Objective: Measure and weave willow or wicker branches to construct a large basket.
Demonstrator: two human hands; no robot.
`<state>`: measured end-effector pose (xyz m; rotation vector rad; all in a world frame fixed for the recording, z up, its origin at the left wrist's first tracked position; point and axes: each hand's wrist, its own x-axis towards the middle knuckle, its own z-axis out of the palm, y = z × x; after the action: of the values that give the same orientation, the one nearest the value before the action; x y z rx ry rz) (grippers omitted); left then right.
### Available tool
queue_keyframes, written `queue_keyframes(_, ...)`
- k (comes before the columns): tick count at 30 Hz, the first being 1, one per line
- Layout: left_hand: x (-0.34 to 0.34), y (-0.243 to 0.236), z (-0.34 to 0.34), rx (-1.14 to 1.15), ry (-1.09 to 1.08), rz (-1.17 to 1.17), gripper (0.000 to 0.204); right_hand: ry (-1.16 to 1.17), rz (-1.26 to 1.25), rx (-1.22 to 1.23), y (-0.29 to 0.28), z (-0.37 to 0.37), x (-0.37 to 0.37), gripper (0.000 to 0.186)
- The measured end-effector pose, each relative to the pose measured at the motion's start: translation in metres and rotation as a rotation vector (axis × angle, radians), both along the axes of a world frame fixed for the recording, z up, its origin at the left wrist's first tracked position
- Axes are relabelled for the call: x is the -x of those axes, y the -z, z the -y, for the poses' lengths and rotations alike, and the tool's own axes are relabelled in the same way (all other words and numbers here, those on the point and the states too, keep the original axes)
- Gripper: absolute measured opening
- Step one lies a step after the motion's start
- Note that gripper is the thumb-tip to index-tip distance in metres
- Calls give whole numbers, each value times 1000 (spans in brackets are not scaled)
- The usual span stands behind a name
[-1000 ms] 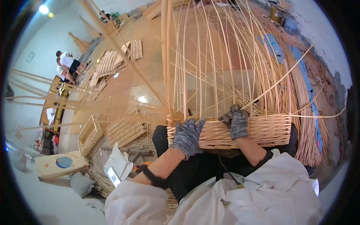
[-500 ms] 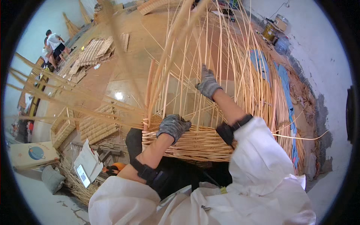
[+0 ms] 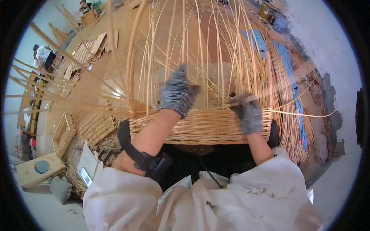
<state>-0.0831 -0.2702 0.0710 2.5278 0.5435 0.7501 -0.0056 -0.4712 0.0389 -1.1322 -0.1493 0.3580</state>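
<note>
A wicker basket wall (image 3: pixel 200 125) stands in front of me, with tall upright wicker stakes (image 3: pixel 200 46) rising from it. My left hand (image 3: pixel 177 94), in a grey knitted glove, is raised over the left half of the weave. Its fingers stretch up beside a stake, the thumb out to the right; the palm side is hidden. At the right end of the wall's upper edge, my right hand (image 3: pixel 248 115), in a matching glove, is curled. From it a wicker rod (image 3: pixel 277 88), smeared by motion, runs out to the right.
Loose wicker rods (image 3: pixel 291 127) and blue cloth (image 3: pixel 283 61) lie at the right, by the wall. To the left are woven panels (image 3: pixel 98 125), a wooden frame (image 3: pixel 64 134), a cardboard box (image 3: pixel 40 169) and a phone (image 3: pixel 85 176). People (image 3: pixel 44 57) work at the far left.
My right hand has come down from the stakes to the basket's right upper edge. My left hand has moved up off the weave. The view has shifted right, so the whole wall shows.
</note>
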Motion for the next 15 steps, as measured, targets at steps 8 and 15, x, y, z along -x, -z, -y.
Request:
queue_keyframes(8, -5, 41, 30, 409, 224, -755, 38, -444, 818, 862, -20, -46, -91, 30)
queue_keyframes(15, -10, 41, 5, -206, 599, -884, 23, 74, 482, 317, 4, -20, -59, 38)
